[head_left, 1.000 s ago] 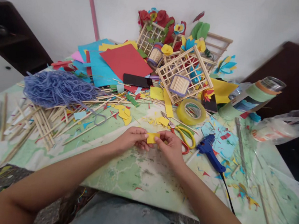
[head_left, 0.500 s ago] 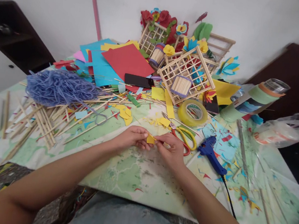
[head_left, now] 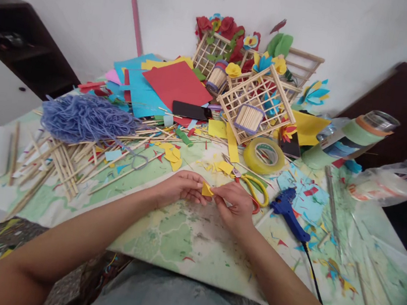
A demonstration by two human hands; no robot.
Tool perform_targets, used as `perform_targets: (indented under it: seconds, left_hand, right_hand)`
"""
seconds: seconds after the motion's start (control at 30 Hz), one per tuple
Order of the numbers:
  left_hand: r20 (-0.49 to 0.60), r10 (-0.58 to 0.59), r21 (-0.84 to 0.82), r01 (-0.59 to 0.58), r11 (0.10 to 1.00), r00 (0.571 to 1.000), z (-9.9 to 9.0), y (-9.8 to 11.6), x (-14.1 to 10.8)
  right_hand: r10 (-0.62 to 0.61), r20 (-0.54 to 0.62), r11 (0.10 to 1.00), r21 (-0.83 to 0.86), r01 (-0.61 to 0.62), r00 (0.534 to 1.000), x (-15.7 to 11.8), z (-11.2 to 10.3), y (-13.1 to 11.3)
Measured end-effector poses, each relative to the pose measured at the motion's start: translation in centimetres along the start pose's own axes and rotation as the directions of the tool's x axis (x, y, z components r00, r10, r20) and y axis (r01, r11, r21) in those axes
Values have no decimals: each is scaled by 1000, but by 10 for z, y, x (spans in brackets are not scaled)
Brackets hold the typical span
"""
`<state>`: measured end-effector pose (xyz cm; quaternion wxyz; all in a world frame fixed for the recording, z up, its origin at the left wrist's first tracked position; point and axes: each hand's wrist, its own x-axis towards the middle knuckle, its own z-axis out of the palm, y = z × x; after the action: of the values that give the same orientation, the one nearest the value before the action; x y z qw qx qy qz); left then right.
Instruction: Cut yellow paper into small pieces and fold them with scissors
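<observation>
A small piece of yellow paper (head_left: 206, 190) is held between my two hands above the near middle of the table, and it looks bent or folded. My left hand (head_left: 184, 188) pinches its left side. On the right side, the fingertips of my right hand (head_left: 232, 202) are closed on the same piece. Just beyond my right hand lie scissors (head_left: 256, 187) with red and yellow handles, partly covered by that hand. Cut yellow paper petals (head_left: 173, 155) rest on the cloth beyond my left hand.
A blue glue gun (head_left: 289, 214) lies to the right, its cord running off the near edge. Behind are a tape roll (head_left: 264, 155), a phone (head_left: 191, 110), stick lattices (head_left: 258, 104) with paper flowers, and a green bottle (head_left: 347, 141). Blue yarn (head_left: 88, 120) and wooden sticks (head_left: 63, 164) fill the left.
The yellow paper has turned between my fingers and now shows a bent, angled shape instead of a flatter one. Both hands stay in nearly the same place; the view has shifted slightly.
</observation>
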<state>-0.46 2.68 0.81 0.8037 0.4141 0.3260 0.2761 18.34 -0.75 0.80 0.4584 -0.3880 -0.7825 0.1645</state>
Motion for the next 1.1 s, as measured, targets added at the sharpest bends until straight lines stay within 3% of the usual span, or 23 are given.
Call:
perform_targets:
  seconds: [0.17,0.27,0.37,0.47,0.7,0.9,1.1]
  left_hand:
    - [-30,0,83,2,997,1000,3,0,0]
    - [-50,-12,141,19,990,999,4,-2,0]
    - [-60,-9,115,16,993,998,4,-2,0]
    - [-65,-4,52,7,999,998,4,0,-1]
    - [40,-94,25,93,995,995,5,-1,-4]
    - [66,-101,133,92,987,993,7,-5,-4]
    - [80,-79,212,60,975,994,7,-5,-2]
  right_hand:
    - [26,55,999,29,-27,998,1,0,2]
    - [178,56,979,94,-182,982,1,1,4]
    - [369,41,908,198,-369,929,2,2,6]
    - [454,81,850,261,-458,888,3,3,6]
    - [442,126,865,203,-459,888,6,1,0]
    - [305,186,945,60,-321,934,5,-1,-5]
    - [372,203,903,146,-404,906,6,-1,-5]
